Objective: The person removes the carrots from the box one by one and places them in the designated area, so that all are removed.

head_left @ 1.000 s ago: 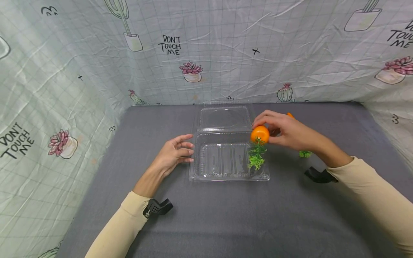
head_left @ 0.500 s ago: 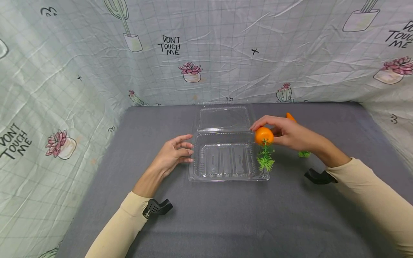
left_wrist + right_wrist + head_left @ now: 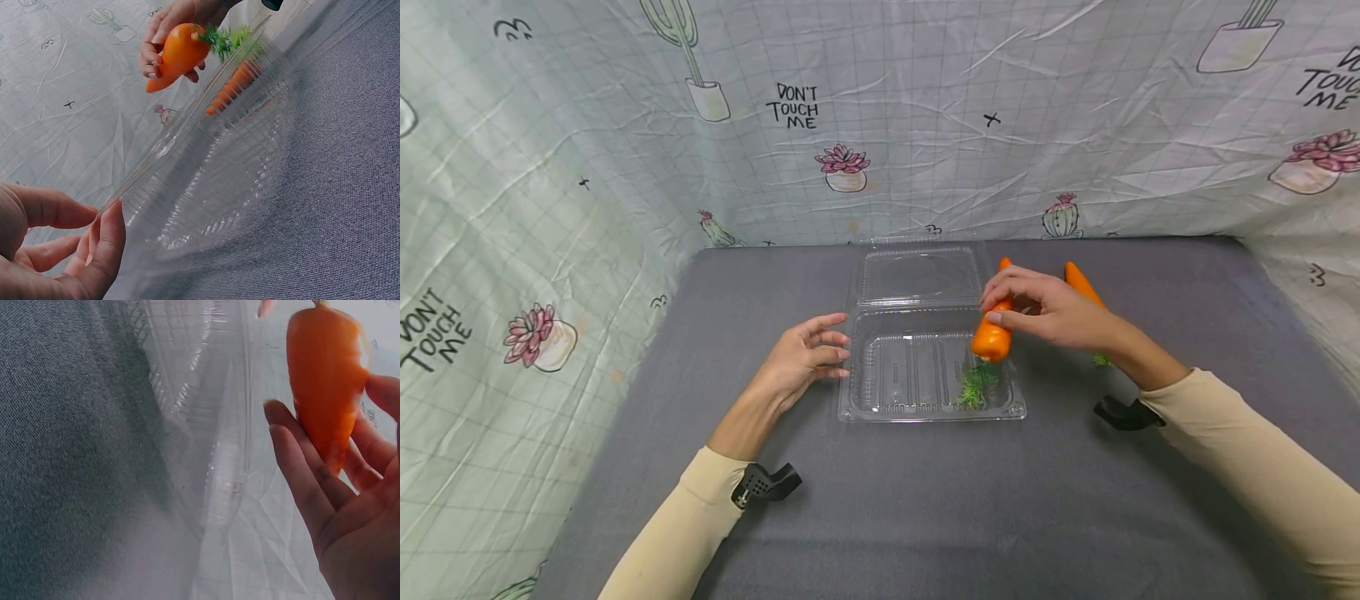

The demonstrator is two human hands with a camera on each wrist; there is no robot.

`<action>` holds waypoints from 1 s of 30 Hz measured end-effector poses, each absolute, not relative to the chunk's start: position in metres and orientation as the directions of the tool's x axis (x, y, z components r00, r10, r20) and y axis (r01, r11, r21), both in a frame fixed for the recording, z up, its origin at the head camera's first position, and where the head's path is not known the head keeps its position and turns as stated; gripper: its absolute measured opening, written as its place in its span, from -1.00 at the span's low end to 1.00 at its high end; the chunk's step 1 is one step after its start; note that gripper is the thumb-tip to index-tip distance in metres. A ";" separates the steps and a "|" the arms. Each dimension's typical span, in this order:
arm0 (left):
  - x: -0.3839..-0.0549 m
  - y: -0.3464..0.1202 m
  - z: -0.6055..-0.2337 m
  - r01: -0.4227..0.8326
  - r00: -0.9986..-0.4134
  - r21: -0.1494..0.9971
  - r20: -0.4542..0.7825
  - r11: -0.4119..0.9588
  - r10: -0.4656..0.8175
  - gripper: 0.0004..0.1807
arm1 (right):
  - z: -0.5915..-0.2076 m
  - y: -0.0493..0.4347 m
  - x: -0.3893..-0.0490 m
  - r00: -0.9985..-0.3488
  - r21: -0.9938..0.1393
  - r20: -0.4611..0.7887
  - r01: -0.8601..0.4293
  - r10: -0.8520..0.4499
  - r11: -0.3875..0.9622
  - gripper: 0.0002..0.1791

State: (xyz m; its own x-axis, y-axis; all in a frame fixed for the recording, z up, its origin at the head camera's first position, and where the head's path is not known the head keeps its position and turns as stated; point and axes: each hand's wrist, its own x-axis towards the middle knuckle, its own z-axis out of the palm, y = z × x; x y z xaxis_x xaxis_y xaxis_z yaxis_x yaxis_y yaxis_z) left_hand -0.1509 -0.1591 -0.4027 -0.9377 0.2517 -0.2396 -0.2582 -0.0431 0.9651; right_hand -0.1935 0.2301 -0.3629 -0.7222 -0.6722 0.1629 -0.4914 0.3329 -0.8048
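My right hand [image 3: 1045,310] grips an orange carrot [image 3: 992,335] over the right part of a clear plastic container [image 3: 917,414]. The carrot's green leaves hang toward the near side, over the tray, and its narrow tip points away. In the right wrist view the thumb lies on one side of the carrot [image 3: 325,372] and fingers on the other. The container stands with its hinged lid [image 3: 919,275] folded back flat behind it. At its left edge is my left hand [image 3: 797,360]; in the left wrist view thumb and fingertips pinch the rim [image 3: 156,153].
A second carrot [image 3: 1081,282] lies on the grey cloth [image 3: 910,508] right of the container, partly hidden behind the right hand and wrist. Printed curtains [image 3: 910,133] close off the back and sides.
The right hand has turned the carrot from pointing away, end-on, to lying lengthwise in view. Its leaves swung right, then back left over the tray. The left hand stays in place.
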 end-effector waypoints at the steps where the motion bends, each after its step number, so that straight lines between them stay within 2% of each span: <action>1: -0.151 -0.159 -0.403 -0.258 -0.938 0.965 -0.240 -0.045 0.251 -0.26 | -0.364 0.229 -0.194 -0.729 -0.787 0.169 -0.505 -0.664 0.354 -0.85; 13: -0.151 -0.159 -0.403 -0.254 -0.939 0.966 -0.233 -0.052 0.253 -0.26 | -0.370 0.223 -0.195 -0.741 -0.782 0.191 -0.511 -0.643 0.357 -0.90; 20: -0.151 -0.159 -0.403 -0.253 -0.939 0.966 -0.232 -0.054 0.253 -0.27 | -0.369 0.223 -0.196 -0.720 -0.781 0.180 -0.519 -0.670 0.348 -0.88; 30: -0.151 -0.159 -0.403 -0.255 -0.939 0.965 -0.234 -0.054 0.253 -0.26 | -0.363 0.224 -0.198 -0.696 -0.771 0.173 -0.536 -0.697 0.344 -0.64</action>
State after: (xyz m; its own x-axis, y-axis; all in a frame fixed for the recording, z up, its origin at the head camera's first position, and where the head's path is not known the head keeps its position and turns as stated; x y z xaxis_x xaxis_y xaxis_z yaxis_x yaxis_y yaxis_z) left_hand -0.1507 -0.1591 -0.4031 -0.9387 0.2529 -0.2342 -0.2554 -0.0539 0.9653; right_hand -0.1982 0.2239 -0.3628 -0.6958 -0.6970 0.1734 -0.5363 0.3436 -0.7709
